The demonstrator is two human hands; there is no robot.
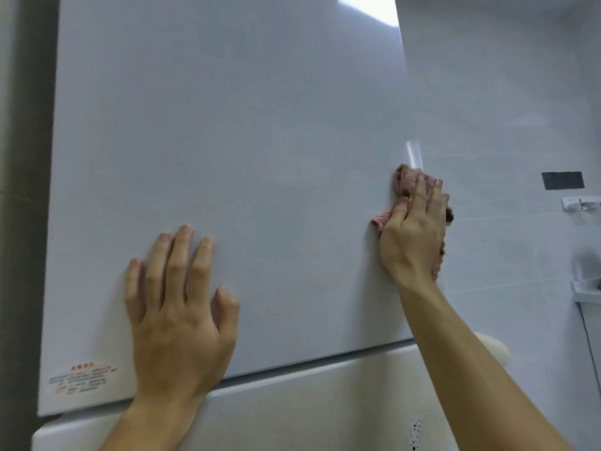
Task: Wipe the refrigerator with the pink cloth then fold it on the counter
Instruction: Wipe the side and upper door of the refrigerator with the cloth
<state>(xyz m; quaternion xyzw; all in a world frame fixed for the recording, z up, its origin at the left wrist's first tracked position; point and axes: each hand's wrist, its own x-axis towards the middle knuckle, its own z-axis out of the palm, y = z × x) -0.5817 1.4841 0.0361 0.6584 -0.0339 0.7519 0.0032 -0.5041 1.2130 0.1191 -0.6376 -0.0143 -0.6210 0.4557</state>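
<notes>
A white refrigerator door fills the view. The left hand lies flat on it, grip released, probably for steadying. The right hand presses the pink cloth flat-fingered on its right edge.

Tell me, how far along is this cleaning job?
Wiping is under way. Done: hard to tell, since the fridge door shows no wipe marks either way. In hand: the right hand presses the pink cloth against the door's right edge, and the left hand rests flat on the door. Left: folding the cloth, and no counter is in view.
</notes>
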